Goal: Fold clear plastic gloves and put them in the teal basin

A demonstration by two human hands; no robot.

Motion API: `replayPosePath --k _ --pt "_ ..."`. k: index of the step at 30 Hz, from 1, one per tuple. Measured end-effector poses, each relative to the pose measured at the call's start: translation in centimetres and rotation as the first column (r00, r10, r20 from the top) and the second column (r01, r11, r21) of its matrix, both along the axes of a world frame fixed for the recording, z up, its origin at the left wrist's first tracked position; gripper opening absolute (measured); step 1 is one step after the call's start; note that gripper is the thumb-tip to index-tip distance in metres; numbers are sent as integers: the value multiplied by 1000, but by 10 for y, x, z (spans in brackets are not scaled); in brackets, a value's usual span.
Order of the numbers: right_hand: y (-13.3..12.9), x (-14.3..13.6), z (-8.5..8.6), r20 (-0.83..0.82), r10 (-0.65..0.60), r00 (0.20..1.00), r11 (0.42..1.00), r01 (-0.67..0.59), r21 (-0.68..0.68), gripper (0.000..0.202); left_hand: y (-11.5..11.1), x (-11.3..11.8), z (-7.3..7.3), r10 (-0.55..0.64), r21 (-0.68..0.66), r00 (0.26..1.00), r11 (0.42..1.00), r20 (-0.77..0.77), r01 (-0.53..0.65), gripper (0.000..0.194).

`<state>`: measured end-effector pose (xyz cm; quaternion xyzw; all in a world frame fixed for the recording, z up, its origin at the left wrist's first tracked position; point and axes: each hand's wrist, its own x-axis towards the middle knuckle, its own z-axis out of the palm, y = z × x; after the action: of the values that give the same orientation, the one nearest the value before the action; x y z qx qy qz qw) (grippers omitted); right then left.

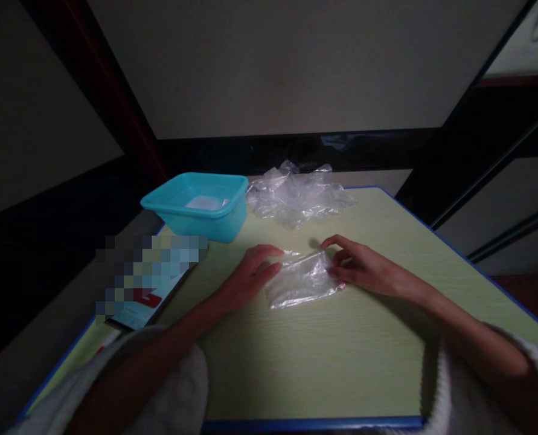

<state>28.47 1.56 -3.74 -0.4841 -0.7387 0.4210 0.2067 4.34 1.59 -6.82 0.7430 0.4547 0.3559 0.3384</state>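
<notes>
A flat, clear plastic bag (301, 283) lies on the table in front of me, its creased film shining along the lower edge. At its upper left corner is my left hand (253, 275), thumb and fingers apart, the thumb tip at the bag's edge. My right hand (359, 266) is at the bag's right end, with the index finger arched above the film. Its thumb and curled fingers close on that end, and a bit of finger shows pinkish through the plastic.
Behind lies a loose heap of clear plastic bags (298, 193). A turquoise basin (226, 225) with something whitish inside stands at the back left. Nearer on the left is a flat, partly blurred box (137, 311). The pale table (314, 368) has a blue edge; a wall panel rises behind.
</notes>
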Motion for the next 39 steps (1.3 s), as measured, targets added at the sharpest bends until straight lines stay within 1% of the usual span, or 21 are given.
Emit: replayPosePath --k 3,7,21,33,39 --pt "-1 0 1 12 3 1000 999 -3 37 28 0 3 -3 -14 15 1000 1000 -26 15 22" --pt "0 2 -1 24 10 1000 997 -12 81 25 1 3 -3 -26 22 998 999 -50 27 22" --pt "2 2 -8 38 -17 999 993 12 115 19 3 -1 -1 -57 -11 998 998 -25 56 17" --pt "0 -1 -4 90 -39 995 994 29 108 19 -2 1 7 20 -97 999 995 -28 -23 15" --pt "1 0 -6 84 -49 995 993 40 109 19 -5 1 11 65 -156 997 985 -41 -70 16"
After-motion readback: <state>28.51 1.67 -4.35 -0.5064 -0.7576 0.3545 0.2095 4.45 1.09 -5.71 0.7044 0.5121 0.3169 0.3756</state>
